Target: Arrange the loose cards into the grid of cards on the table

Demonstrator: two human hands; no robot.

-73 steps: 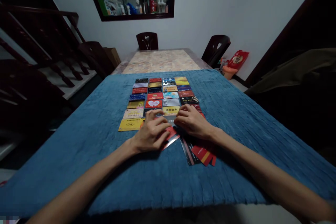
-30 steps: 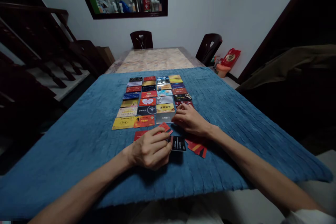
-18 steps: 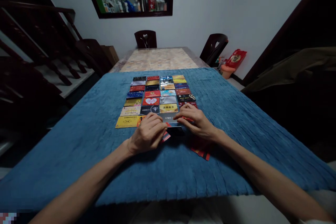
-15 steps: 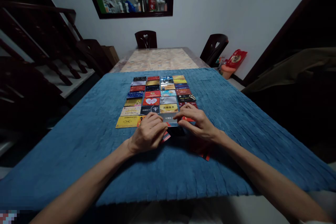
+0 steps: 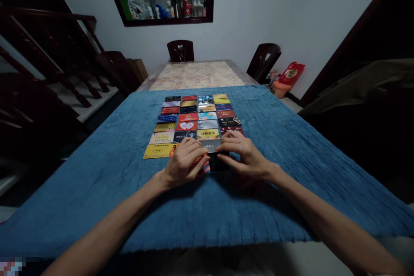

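Note:
A black card (image 5: 219, 162) is held tilted up between my two hands at the near edge of the card rows. My left hand (image 5: 185, 159) pinches its left side, and my right hand (image 5: 243, 154) grips its right side with thumb and fingers. Part of a red card (image 5: 204, 166) shows beneath my left fingers. Just beyond the fingertips lie a grey card (image 5: 211, 145) and a gold card (image 5: 208, 134). A yellow card (image 5: 158, 151) lies at the front left of the rows, with an orange card (image 5: 172, 150) partly hidden by my left hand.
Several cards lie in four columns on a blue cloth (image 5: 106, 172) over the table. Beyond it the patterned tabletop (image 5: 197, 73) shows. Dark chairs (image 5: 180, 51) stand around the far end. A red bag (image 5: 292, 73) sits by the wall at right.
The black card, earlier in my left hand only, is now tilted up with my right hand gripping its other side. My right fingers have closed in toward the left hand.

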